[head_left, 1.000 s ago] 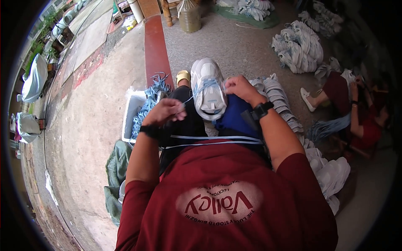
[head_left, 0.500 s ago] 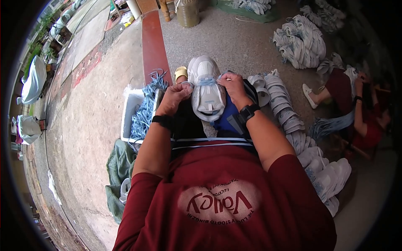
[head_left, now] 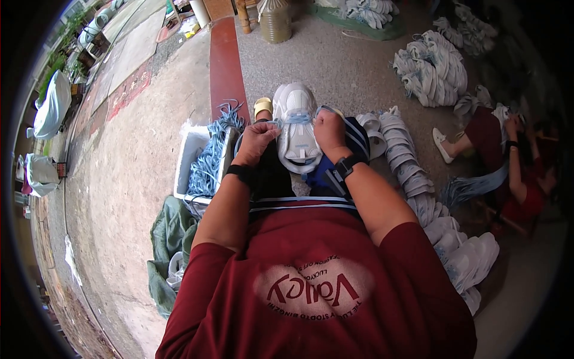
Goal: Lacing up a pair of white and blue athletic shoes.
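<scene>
1. Both hands are being held over a white sneaker that is being rested on the lap, toe pointing away, so that its lacing area is being kept facing up and within easy reach.
2. The left hand is being closed on one end of a light blue lace, which is being drawn across the upper part of the shoe; the fingers are being pinched together on it.
3. The right hand is being clamped on the other end of the lace at the shoe's right edge, seemingly so that the lace is being kept taut between the two hands.
4. A black watch is being worn on the right wrist and a dark band on the left.
5. A white box of loose blue laces is being kept just beside the left knee, probably so that laces are being kept close at hand.
6. A row of white sneakers is being stacked along the right side, near the right elbow.
7. More piled sneakers are being kept farther off on the floor, and another seated person is being seen at the right edge.
</scene>
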Demonstrator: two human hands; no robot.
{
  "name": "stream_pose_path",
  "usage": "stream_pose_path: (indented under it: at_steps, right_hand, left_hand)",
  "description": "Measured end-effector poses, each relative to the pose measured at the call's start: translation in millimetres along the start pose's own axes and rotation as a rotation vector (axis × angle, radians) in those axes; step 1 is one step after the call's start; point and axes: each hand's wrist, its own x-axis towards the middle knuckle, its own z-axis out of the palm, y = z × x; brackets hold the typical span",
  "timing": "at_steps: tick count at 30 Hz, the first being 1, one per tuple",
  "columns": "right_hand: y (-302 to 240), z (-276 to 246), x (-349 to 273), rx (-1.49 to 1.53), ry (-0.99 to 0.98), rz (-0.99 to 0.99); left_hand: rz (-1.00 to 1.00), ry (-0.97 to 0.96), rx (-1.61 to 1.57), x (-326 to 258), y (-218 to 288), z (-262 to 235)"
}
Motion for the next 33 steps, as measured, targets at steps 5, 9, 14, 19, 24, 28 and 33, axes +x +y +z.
stream_pose_path:
  at_steps: [5, 9, 14, 19, 24, 28, 33]
  right_hand:
    - [-8.9, -9.8, -7.5, -0.156, -0.12, -0.137]
    - [-18.9, -25.9, -17.1, -0.194, -0.167, -0.204]
    - [-11.2, -17.3, -12.7, -0.187, -0.149, -0.224]
    - [-5.1, -14.7, -14.8, -0.089, -0.043, -0.308]
    - [-6.8, -16.9, -14.8, -0.107, 0.001, -0.286]
    - [-22.5, -34.8, -5.2, -0.107, -0.107, -0.485]
    - [-25.5, -36.4, 16.5, -0.431, -0.338, -0.728]
  left_hand:
    - [0.014, 0.04, 0.024, -1.6, -2.5, -1.1]
    - [0.036, 0.023, -0.056, -2.8, 1.8, 0.5]
    - [-0.017, 0.063, -0.111, -5.5, 9.4, 5.9]
    - [-0.003, 0.07, -0.249, -6.4, 10.1, -2.7]
    - [-0.039, 0.047, -0.216, -4.2, 9.0, -3.3]
    - [-0.014, 0.069, -0.327, -4.0, 6.7, -4.3]
    - [0.0, 0.042, -0.438, -1.6, 9.5, 2.4]
